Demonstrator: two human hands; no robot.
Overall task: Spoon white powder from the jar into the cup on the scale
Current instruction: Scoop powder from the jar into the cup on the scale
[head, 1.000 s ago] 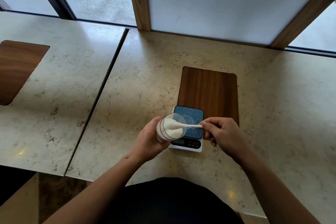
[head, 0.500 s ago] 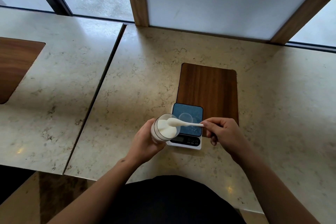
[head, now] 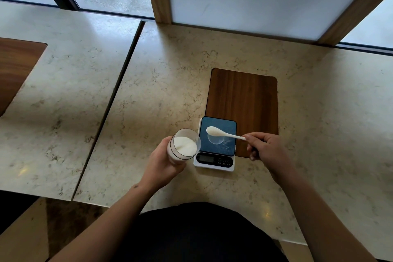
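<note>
Our left hand [head: 162, 160] grasping the tilted powder jar [head: 184, 146], right hand [head: 263, 148] pinching the loaded spoon [head: 221, 132] over the clear cup [head: 215, 139] on the scale [head: 215, 144], wooden board [head: 246, 95] behind, on the marble table [head: 159, 95].

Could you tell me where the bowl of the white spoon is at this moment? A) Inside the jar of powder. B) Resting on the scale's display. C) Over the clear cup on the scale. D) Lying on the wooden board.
C: the spoon, held by the right hand, has its bowl above the clear cup on the scale, clear of the jar in the left hand.
</note>
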